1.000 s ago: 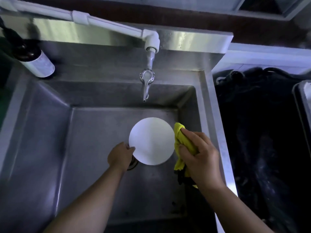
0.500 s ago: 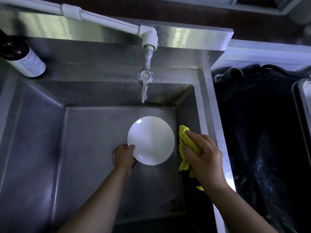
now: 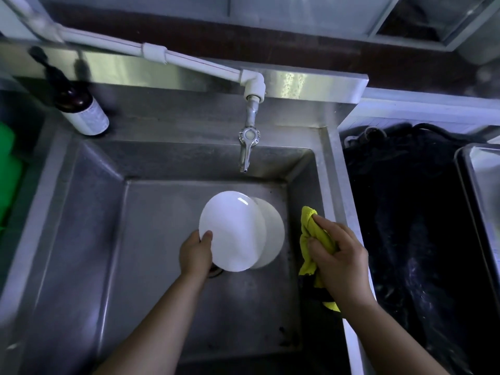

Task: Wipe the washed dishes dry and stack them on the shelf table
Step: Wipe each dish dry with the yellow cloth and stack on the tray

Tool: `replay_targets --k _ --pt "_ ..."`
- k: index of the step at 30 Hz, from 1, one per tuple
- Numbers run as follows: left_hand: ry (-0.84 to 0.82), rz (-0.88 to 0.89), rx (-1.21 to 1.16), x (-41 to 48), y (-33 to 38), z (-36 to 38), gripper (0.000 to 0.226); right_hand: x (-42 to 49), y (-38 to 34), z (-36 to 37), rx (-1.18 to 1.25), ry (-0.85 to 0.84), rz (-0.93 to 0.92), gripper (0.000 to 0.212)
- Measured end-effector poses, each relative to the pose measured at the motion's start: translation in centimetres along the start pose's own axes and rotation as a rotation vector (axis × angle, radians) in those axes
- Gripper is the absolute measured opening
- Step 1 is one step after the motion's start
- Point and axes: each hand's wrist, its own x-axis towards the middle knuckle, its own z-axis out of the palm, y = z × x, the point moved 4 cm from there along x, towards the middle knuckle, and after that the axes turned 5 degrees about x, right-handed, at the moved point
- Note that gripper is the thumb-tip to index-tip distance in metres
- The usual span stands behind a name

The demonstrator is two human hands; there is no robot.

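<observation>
From where I sit, the left hand has its thumb laid over the near rim of a white plate and its fingers curled beneath, so it grips that plate at the lower left edge; the plate is tilted and held above the floor of the steel sink; a second white plate shows from under its right side, lower in the basin, though I cannot tell whether the two touch; the right hand is curled tight round a bunched yellow cloth, close to the sink's right wall and just beside the plates, apart from them; the tap hangs over the back of the basin, fed by a white pipe; a brown bottle with a pale label stands on the back left ledge; a black bag fills the space to the right of the sink.
</observation>
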Motion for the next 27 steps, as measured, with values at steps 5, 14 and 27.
replay_targets --k 5,14,27 --pt "0.200 0.141 0.053 -3.3 1.5 -7.2 0.027 -0.3 -1.9 0.2 0.029 -0.046 -0.048 0.044" --pt "0.490 0.491 0.221 -12.9 6.6 -17.6 0.039 -2.1 -8.1 1.9 0.086 -0.163 -0.265 0.045" --pt "0.751 0.910 0.133 -28.3 15.0 -24.1 0.044 -6.5 -18.3 0.3 0.221 -0.239 -0.645 0.043"
